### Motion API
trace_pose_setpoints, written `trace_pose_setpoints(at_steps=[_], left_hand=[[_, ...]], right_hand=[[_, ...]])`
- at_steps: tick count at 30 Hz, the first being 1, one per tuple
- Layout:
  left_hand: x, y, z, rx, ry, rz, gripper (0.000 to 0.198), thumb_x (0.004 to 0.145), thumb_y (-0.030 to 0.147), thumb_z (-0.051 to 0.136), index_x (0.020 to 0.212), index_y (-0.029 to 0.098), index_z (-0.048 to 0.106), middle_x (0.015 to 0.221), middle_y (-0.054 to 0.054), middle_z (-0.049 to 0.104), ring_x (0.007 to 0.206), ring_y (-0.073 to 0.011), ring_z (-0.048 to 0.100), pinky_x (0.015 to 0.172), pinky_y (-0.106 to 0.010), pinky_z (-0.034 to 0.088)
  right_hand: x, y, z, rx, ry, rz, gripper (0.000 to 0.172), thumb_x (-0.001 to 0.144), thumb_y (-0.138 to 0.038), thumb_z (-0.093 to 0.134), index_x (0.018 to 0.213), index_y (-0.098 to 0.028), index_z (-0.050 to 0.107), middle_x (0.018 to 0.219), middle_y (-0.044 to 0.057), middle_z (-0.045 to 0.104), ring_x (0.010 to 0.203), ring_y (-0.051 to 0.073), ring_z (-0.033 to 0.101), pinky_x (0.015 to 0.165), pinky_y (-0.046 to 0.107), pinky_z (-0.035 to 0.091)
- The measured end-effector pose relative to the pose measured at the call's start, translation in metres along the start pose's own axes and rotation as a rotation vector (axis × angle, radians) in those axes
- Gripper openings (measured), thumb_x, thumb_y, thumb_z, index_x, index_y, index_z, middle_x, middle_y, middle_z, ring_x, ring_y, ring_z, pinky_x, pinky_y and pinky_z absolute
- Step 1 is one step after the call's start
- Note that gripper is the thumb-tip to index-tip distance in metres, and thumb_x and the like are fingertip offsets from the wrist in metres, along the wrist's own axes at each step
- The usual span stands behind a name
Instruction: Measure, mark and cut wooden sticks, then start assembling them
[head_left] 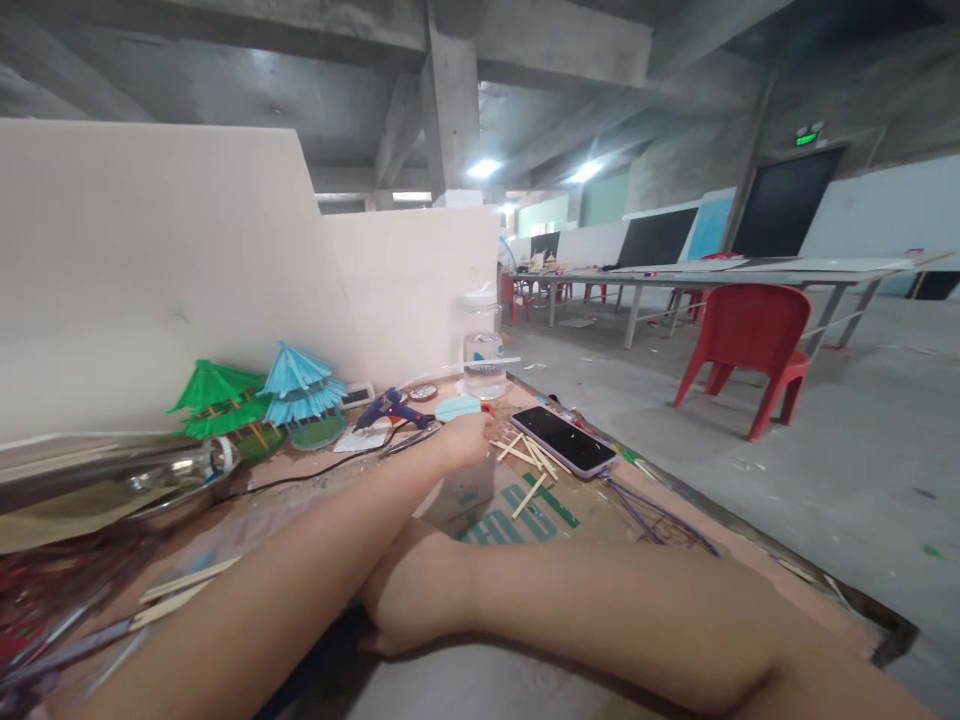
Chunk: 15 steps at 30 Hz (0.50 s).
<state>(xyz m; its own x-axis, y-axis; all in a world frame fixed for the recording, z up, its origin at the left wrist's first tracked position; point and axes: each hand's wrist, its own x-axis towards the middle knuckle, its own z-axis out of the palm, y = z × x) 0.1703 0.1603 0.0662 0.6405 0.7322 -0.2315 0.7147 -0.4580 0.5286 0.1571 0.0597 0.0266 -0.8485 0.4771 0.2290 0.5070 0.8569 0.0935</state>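
Note:
My left hand point(469, 442) reaches across the work table, its fingers curled in a closed grip. What it holds, if anything, is hidden. Just beyond it are a pale blue round piece point(456, 408) and a small orange part point(487, 407); I cannot tell whether the hand touches them. My right hand point(409, 590) lies lower, tucked against and partly behind my left forearm, with its fingers hidden. Several wooden sticks point(529, 496) lie to the right of my left hand, beside a phone point(564, 440). A blue hot glue gun point(388, 408) rests to its left.
Green point(217, 400) and blue point(301, 385) pavilion models stand by the white board point(150, 260). A metal basin point(172, 490) sits at left. A clear plastic bottle point(484, 350) stands at the far edge. Beyond is a red chair point(742, 340).

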Motion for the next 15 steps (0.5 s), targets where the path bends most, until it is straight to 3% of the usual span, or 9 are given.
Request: trace_pose_setpoints(at_steps=[9,15], left_hand=[[0.013,0.005,0.02,0.129,-0.098,0.142,0.036,0.091,0.035,0.058,0.122,0.017,0.057,0.122,-0.009,0.06,0.103,-0.0227,0.062,0.085,-0.043,0.055],[0.01,0.002,0.016,0.262,-0.066,0.263,0.034,0.091,0.035,0.059,0.12,0.017,0.058,0.123,-0.009,0.06,0.105,-0.0233,0.061,0.087,-0.044,0.054]], right_hand=[[-0.002,0.0,-0.002,0.006,0.023,-0.019,0.047,0.084,-0.038,0.062,0.117,-0.004,0.065,0.125,0.017,0.066,0.117,0.033,0.058,0.098,0.041,0.049],[0.002,0.002,0.002,0.057,-0.015,-0.005,0.049,0.085,-0.04,0.06,0.118,-0.004,0.065,0.127,0.015,0.065,0.12,0.032,0.057,0.104,0.038,0.045]])
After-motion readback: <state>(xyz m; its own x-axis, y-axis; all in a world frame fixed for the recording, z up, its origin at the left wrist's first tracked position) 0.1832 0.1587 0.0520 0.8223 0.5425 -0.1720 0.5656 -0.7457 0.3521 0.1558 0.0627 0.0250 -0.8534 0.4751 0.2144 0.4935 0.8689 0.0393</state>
